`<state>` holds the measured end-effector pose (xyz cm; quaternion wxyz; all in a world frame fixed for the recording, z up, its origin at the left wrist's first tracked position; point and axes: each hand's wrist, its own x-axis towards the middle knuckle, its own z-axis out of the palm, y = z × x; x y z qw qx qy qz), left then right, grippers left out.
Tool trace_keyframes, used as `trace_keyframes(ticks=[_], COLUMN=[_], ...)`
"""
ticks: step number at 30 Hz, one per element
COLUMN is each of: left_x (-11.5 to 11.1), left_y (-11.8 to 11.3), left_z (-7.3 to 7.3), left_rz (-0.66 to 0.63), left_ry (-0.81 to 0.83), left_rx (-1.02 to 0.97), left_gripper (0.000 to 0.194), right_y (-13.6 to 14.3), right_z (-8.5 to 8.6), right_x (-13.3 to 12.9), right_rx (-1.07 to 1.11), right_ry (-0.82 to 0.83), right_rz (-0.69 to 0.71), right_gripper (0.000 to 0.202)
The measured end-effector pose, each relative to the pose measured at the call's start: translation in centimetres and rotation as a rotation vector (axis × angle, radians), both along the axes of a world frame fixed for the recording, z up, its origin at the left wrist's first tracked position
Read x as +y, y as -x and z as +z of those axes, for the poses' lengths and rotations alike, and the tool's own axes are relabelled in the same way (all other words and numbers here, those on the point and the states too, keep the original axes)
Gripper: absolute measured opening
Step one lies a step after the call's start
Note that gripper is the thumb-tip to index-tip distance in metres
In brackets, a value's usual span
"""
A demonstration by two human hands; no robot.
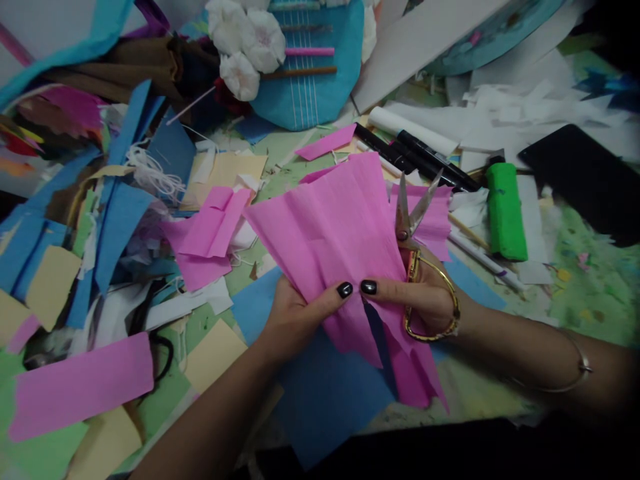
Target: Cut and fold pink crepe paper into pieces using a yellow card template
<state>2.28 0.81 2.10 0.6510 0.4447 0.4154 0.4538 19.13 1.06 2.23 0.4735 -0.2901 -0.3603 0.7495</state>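
Note:
Both hands hold a wide piece of pink crepe paper (330,220) above the table, thumbs on top and almost tip to tip. My left hand (295,310) grips its lower left part, the other fingers hidden behind the paper. My right hand (425,297) pinches it near a slit that runs down to the lower edge. Gold-handled scissors (411,220) hang on that same hand, blades parted and pointing away from me. Under the paper lie blue sheets (330,407). Another pink piece (433,220) is behind the scissors.
Pink scraps (210,233), a pink strip (83,385) and blue paper pieces (117,227) crowd the left. Black markers (415,160), a green wrapped block (506,210) and a dark flat tablet-like thing (585,180) lie right. A blue guitar-shaped craft (320,87) with white flowers (263,40) stands behind.

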Motion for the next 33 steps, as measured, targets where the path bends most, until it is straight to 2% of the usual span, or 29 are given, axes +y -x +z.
trace_keyframes(ticks=[5,13,17,21,23,30,33], left_x=[-0.08,-0.06,-0.04,-0.24,-0.32,0.02,0.16], left_y=[0.09,-0.09,0.09,0.23,0.28,0.4,0.31], left_z=[0.13,0.44,0.26,0.28,0.33,-0.01,0.04], left_rz=[-0.014,-0.032,-0.017,-0.022,-0.018,0.093,0.147], left_ry=[0.027,0.052,0.054,0.053,0.062,0.008,0.008], left_rx=[-0.003,-0.023,-0.007,0.031,0.037,0.072,0.105], left_gripper=[0.027,0.028,0.025,0.028,0.032,0.049,0.049], right_y=[-0.12,-0.18,-0.27,-0.26,-0.21,-0.01,-0.07], right_z=[0.01,-0.06,-0.05,0.16,0.2,0.17,0.32], right_x=[0.03,0.14,0.11,-0.05,-0.15,-0.36,-0.38], right_rx=[-0.005,0.017,0.022,-0.004,-0.006,0.031,0.01], right_ry=[-0.02,-0.063,-0.045,-0.052,-0.034,0.013,0.008], right_rz=[0.006,0.014,0.034,-0.009,-0.017,-0.011,-0.007], right_gripper=[0.026,0.031,0.024,0.039,0.04,0.041,0.042])
